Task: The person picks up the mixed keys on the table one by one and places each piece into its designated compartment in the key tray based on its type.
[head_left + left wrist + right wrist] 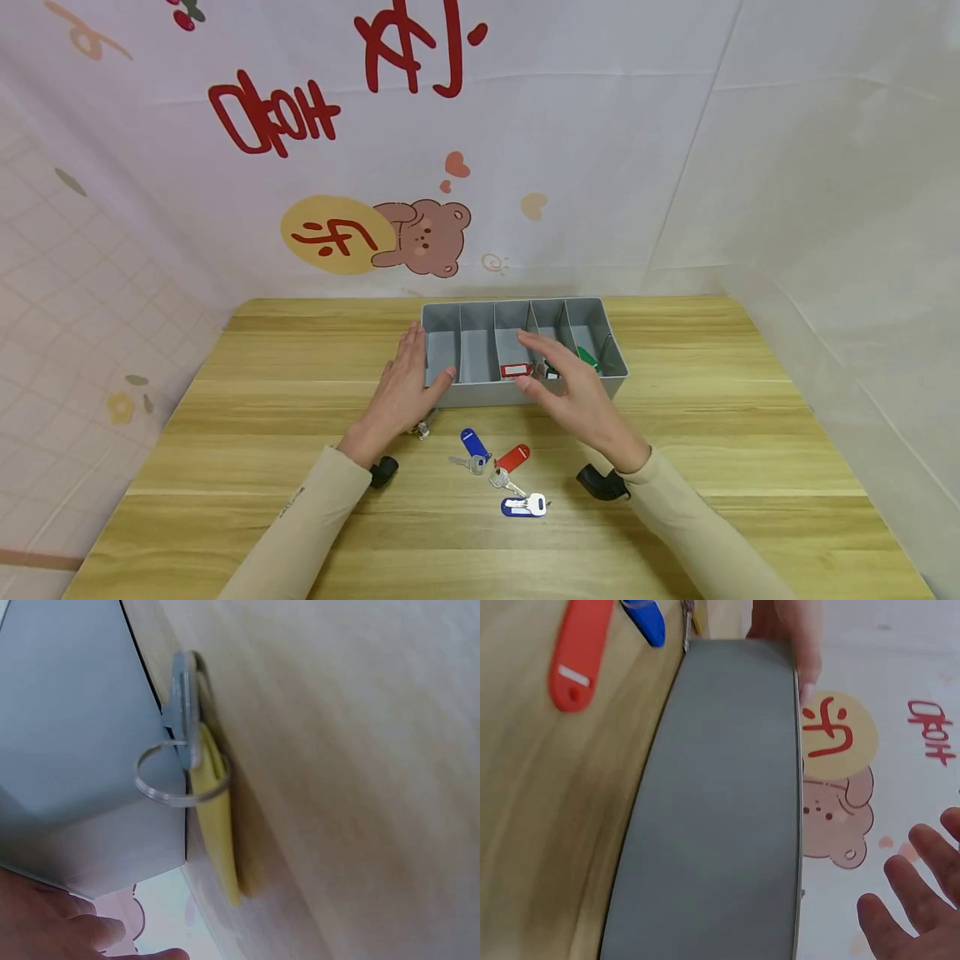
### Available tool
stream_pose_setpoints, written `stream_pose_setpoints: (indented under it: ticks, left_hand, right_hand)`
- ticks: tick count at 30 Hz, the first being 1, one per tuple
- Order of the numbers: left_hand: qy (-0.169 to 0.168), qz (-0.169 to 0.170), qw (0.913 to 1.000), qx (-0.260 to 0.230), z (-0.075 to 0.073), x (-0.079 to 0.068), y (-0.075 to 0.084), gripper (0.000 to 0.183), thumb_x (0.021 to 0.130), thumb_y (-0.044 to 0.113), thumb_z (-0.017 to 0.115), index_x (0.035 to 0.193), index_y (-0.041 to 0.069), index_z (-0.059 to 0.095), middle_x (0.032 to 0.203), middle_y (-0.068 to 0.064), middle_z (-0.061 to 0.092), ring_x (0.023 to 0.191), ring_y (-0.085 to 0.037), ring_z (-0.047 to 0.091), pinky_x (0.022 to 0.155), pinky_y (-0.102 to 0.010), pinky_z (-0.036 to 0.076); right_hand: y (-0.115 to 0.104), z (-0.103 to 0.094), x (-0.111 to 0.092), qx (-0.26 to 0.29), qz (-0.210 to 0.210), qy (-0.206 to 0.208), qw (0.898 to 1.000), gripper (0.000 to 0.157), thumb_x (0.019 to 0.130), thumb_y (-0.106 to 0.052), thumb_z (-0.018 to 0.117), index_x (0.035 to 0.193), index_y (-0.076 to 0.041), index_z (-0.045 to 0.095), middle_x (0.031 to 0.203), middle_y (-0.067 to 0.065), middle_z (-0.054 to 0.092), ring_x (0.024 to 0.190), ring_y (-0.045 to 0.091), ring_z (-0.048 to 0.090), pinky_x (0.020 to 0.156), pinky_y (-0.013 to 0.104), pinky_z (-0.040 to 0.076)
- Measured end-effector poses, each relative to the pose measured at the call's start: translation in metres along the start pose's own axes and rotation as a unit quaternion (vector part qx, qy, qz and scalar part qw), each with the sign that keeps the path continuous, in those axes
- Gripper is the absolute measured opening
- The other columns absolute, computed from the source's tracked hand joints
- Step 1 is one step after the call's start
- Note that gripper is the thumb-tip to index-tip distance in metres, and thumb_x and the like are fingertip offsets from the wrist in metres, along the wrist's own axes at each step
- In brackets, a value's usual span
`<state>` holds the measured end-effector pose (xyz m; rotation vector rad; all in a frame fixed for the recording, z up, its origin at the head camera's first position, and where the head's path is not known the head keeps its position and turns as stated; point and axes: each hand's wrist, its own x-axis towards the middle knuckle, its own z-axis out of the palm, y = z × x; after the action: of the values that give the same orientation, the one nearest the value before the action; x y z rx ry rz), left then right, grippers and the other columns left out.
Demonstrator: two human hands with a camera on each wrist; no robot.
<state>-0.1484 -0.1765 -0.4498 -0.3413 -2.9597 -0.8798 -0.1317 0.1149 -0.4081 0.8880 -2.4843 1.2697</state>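
My left hand [401, 392] lies along the left end of a grey tray [472, 395] with five compartments, its fingers straight and thumb over the near rim. Above the tray's right half is my right hand [577, 400], fingers spread, holding nothing. A red-framed key tag [515, 370] lies in the middle compartment and a green tag [588, 358] in the rightmost one. Between them sits a dark tag [552, 373], partly behind my right hand. Below my left palm, by the tray wall, a yellow key tag [214, 825] on a metal ring [161, 796] shows in the left wrist view.
In front of the tray lie a blue key tag [471, 442], a red tag [514, 457] with a silver key [508, 482], and another blue tag [512, 508] under a key. The wooden table [300, 350] ends at a printed cloth [585, 142] behind the tray.
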Motion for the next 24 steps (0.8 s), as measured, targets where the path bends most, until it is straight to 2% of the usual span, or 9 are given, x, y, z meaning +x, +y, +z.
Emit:
stream_pose_setpoints:
  ticks: [4,14,24]
  left_hand:
    - [0.001,0.001,1.0000,0.000,0.000,0.000,0.000,0.093,0.105,0.054,0.049,0.163,-0.005,0.008,0.173,-0.018,0.001,0.158,-0.039,0.009,0.115,-0.072,0.023]
    - [-0.002,-0.002,1.0000,0.001,-0.001,-0.001,0.001,0.092,0.105,0.054,0.048,0.163,-0.005,0.008,0.172,-0.021,0.003,0.158,-0.037,0.006,0.115,-0.072,0.023]
    - [-0.003,-0.004,1.0000,0.005,-0.001,-0.001,0.002,0.093,0.105,0.055,0.048,0.164,-0.004,0.007,0.173,-0.018,0.000,0.158,-0.037,0.005,0.116,-0.071,0.023]
  right_hand:
    - [-0.006,0.000,-0.009,-0.008,-0.007,-0.012,1.000,0.056,0.096,-0.026,0.076,0.148,-0.012,0.058,0.148,0.006,0.058,0.136,0.027,0.054,0.108,0.053,0.045]
    - [-0.010,0.010,-0.026,-0.001,-0.013,-0.057,0.998,0.049,0.093,-0.025,0.079,0.138,-0.010,0.065,0.138,0.002,0.066,0.131,0.024,0.060,0.107,0.047,0.048]
    - [-0.009,0.019,-0.037,-0.001,0.016,-0.105,0.994,0.041,0.097,-0.030,0.076,0.131,-0.009,0.070,0.131,0.000,0.070,0.125,0.023,0.064,0.102,0.047,0.052]
